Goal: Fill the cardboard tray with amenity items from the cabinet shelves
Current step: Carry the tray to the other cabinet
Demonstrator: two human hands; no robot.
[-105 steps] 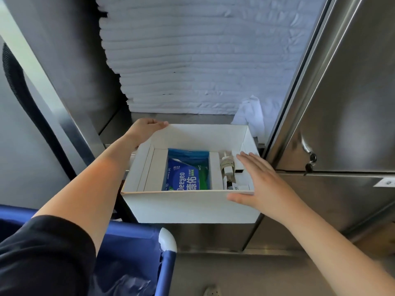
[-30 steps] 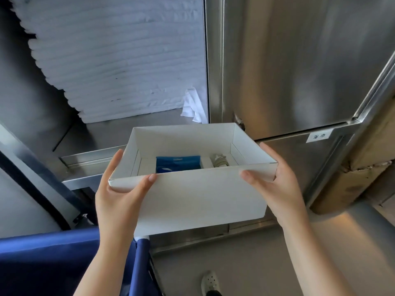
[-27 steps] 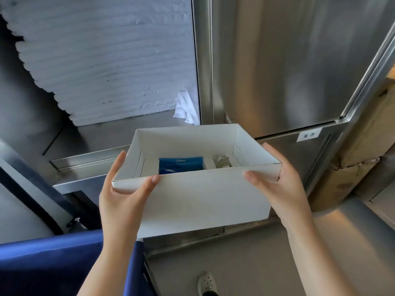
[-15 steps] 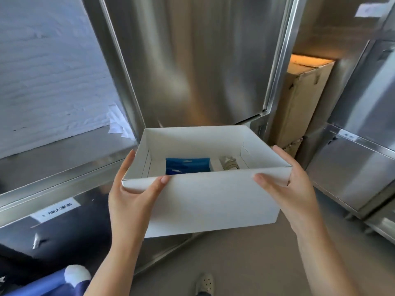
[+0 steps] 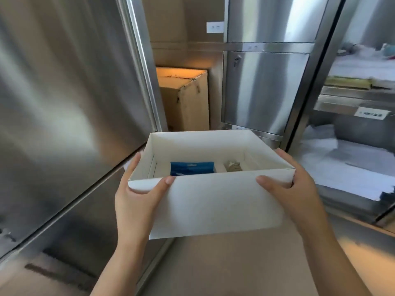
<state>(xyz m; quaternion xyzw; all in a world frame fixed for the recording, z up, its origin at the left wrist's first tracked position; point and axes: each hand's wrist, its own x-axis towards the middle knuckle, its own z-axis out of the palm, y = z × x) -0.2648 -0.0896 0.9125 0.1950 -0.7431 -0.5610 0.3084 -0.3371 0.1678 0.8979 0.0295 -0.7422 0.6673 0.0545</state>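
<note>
- A narrow room lined with stainless steel is shown: a large closed steel door (image 5: 64, 92) fills the left, and smaller closed cabinet doors (image 5: 263, 90) stand further back.
- A brown carton (image 5: 186, 99) is set in the gap between them, and a pale floor (image 5: 235, 263) is seen below.
- On the right, open shelves (image 5: 350, 103) are loaded with white folded goods (image 5: 342, 165) (too blurred to be named).
- A white label (image 5: 214, 27) is fixed high on the back wall and a shelf label (image 5: 371, 113) on a shelf edge. Neither can be read.
- The cardboard tray (image 5: 213, 201) is held level in the air, clear of every shelf.
- A blue packet (image 5: 191, 167) lies in its middle compartment, with a small pale item (image 5: 234, 166) just right of a divider (no print is legible).
- The left hand (image 5: 136, 201) is clamped on the near left corner, its grip closed on the tray: thumb across the front wall, fingers up the side wall.
- The right hand (image 5: 299, 195) is clamped likewise on the near right corner.
</note>
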